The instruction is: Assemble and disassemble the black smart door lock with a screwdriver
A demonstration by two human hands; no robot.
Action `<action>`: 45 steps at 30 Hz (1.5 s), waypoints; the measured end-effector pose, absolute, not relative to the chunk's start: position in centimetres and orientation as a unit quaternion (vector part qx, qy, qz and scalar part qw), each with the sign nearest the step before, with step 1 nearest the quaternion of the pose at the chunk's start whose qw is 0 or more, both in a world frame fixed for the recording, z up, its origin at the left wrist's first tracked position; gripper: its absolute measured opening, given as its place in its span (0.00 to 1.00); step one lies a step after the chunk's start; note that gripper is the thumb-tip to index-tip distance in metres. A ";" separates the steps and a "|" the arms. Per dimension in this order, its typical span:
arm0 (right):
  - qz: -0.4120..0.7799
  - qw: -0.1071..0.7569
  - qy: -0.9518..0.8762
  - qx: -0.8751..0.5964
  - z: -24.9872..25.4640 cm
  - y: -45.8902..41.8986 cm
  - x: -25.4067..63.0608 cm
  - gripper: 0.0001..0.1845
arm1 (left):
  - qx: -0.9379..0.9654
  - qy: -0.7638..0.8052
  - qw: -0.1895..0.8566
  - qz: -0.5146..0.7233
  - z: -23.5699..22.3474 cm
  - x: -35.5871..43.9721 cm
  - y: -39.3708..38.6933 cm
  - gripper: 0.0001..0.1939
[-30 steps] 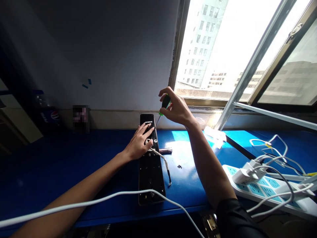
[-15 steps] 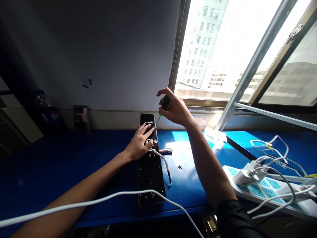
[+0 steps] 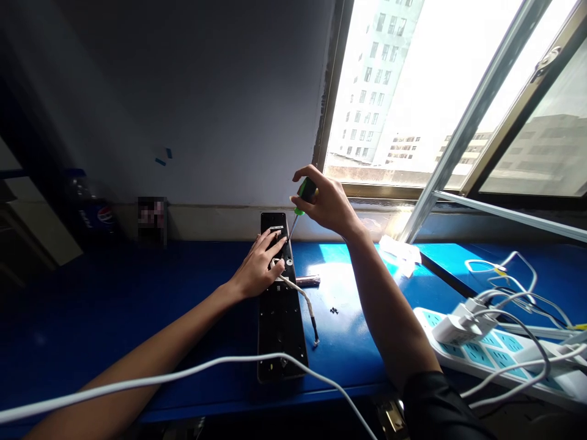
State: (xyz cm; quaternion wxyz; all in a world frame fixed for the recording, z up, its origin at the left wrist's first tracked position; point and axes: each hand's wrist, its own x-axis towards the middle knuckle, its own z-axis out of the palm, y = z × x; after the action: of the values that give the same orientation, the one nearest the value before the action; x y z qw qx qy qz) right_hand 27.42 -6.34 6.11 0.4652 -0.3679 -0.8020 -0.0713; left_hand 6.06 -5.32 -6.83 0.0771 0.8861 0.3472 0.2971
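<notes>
A long black panel-like device (image 3: 280, 324) with small holes lies lengthwise on the blue tabletop (image 3: 202, 342). Across its upper half rests my left hand (image 3: 257, 269), fingers stretched out and holding nothing. My right hand (image 3: 332, 208) grips the green and black handle of a screwdriver (image 3: 308, 190). The shaft slants down, and its tip meets the device's right edge by my left fingertips. A wrapped white cable (image 3: 305, 296) comes out from under my left hand and ends in a small connector on the table. Several small black screws (image 3: 334, 310) lie right of the device.
A dark cylindrical object (image 3: 309, 280) lies against the device's right side. At the right are a power strip (image 3: 477, 351) with plugged-in chargers and tangled cables (image 3: 513, 284). A white cable (image 3: 220, 360) crosses the foreground. A Pepsi bottle (image 3: 103, 217) stands back left; a metal frame (image 3: 452, 156) leans at the window.
The screwdriver's handle is turned slightly in my right hand, with the tip still at the device's edge. My left hand stays in place. The whole view has shifted very slightly.
</notes>
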 end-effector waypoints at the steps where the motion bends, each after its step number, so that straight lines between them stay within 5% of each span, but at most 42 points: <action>1: -0.072 0.466 -0.801 -0.368 6.1 -6.3 27.4 0.18 | 0.886 0.347 0.076 0.298 -6.9 6.1 -5.3 0.34; 24: -0.087 0.473 -0.803 -0.353 5.9 -5.8 27.3 0.23 | 0.885 0.345 0.078 0.304 -7.0 6.1 -5.2 0.34; 30: -0.085 0.483 -0.793 -0.360 5.8 -5.7 27.4 0.16 | 0.877 0.345 0.074 0.325 -6.8 6.1 -5.4 0.30; 35: -0.077 0.481 -0.802 -0.346 5.6 -5.5 27.3 0.30 | 0.876 0.356 0.061 0.319 -6.5 6.2 -5.8 0.28; 45: -0.080 0.474 -0.807 -0.343 5.6 -5.5 27.4 0.34 | 0.879 0.373 0.060 0.291 -6.0 6.1 -6.3 0.29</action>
State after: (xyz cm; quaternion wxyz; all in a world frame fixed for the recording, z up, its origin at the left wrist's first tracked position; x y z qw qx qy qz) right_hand 27.42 -5.50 5.63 0.4739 -0.3434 -0.8069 -0.0803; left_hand 6.11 -6.28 -5.97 0.0599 0.8790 0.3732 0.2907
